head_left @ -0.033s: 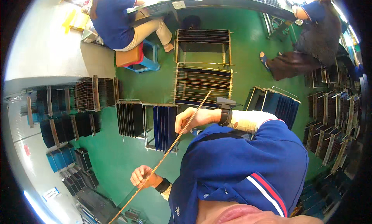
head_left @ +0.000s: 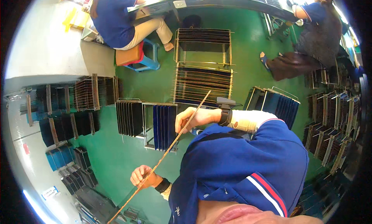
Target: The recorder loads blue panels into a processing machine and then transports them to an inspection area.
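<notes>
A long, thin board [head_left: 169, 149] with a copper-coloured edge is held almost edge-on, slanting from the lower left up toward the middle of the view. Closed on its upper part is my right hand [head_left: 192, 118], fingers against the near edge. Lower down, my left hand [head_left: 142, 178] grips the same board with curled fingers. Each wrist wears a black band. The board's broad face is mostly hidden by the angle.
Ahead, a metal rack [head_left: 203, 82] holds several thin boards. A rack with dark blue panels [head_left: 164, 127] stands left of my right hand, another rack [head_left: 275, 104] to the right. Two people sit at a far bench [head_left: 217, 2]; one uses a blue stool [head_left: 149, 59].
</notes>
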Available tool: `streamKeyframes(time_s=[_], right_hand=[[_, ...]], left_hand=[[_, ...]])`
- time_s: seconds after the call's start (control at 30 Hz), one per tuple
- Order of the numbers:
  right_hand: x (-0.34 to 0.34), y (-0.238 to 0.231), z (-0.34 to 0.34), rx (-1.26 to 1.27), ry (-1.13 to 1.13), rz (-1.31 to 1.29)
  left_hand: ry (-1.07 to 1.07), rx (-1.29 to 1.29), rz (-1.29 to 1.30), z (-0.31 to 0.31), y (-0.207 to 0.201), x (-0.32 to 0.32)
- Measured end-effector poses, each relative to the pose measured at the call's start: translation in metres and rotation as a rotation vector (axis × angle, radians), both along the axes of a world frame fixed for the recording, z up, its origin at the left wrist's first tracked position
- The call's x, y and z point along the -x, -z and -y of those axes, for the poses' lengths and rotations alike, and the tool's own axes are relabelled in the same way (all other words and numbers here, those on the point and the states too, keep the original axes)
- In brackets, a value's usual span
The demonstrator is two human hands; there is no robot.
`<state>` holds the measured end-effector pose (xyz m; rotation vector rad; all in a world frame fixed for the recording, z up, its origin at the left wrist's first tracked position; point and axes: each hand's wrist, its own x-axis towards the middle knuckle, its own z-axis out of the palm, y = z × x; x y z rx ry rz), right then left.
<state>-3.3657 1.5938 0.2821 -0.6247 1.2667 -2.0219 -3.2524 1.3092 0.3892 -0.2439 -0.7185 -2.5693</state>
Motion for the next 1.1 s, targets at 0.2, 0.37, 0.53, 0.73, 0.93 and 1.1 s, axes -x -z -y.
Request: streamKeyframes(time_s=[0.2, 0.37, 0.53, 0.73, 0.93, 1.1], right_hand=[[0.003, -0.001, 0.017, 0.021, -0.032, -0.010], [0.014, -0.005, 0.037, -0.016, -0.144, -0.003], [0.031, -0.012, 0.059, 0.021, -0.254, 0.103], [0.055, 0.006, 0.113, -0.003, -0.208, -0.246], [0.056, 0.069, 0.190, 0.195, -0.286, -0.429], [0.044, 0.132, 0.269, 0.202, -0.564, -0.494]], left_hand=[[0.035, -0.109, 0.010, 0.028, 0.016, -0.028], [-0.106, -0.069, 0.038, 0.061, 0.044, -0.060], [-0.127, -0.047, -0.050, 0.051, 0.027, -0.052], [-0.376, -0.055, 0.089, 0.060, 0.036, -0.062], [-0.640, -0.006, -0.047, 0.076, 0.085, -0.095], [-0.786, -0.006, -0.178, 0.106, 0.176, -0.147]])
